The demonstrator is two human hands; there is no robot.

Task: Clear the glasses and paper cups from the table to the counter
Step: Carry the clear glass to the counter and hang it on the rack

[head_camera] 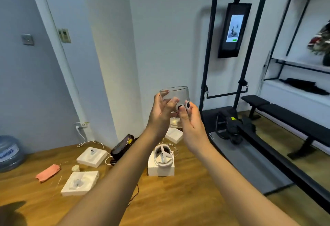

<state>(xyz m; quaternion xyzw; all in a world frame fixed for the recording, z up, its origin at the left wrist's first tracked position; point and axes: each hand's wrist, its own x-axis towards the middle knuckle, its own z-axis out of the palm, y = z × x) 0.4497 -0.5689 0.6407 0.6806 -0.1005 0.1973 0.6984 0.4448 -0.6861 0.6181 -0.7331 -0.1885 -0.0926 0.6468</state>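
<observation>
Holding one clear round drinking glass aloft, both the left hand and the right hand grip it; neither table nor counter shows.

Wooden plank floor, warm brown, carries everything.

On it, left: blue translucent water jug by wall; pink folded cloth; two white moulded packaging trays; small cream round object between them.

Centre: white cardboard box with white headset on top; dark pouch near wall corner; white cable trailing from wall socket; another white tray behind.

Right: grey mat under black gym bench.
</observation>
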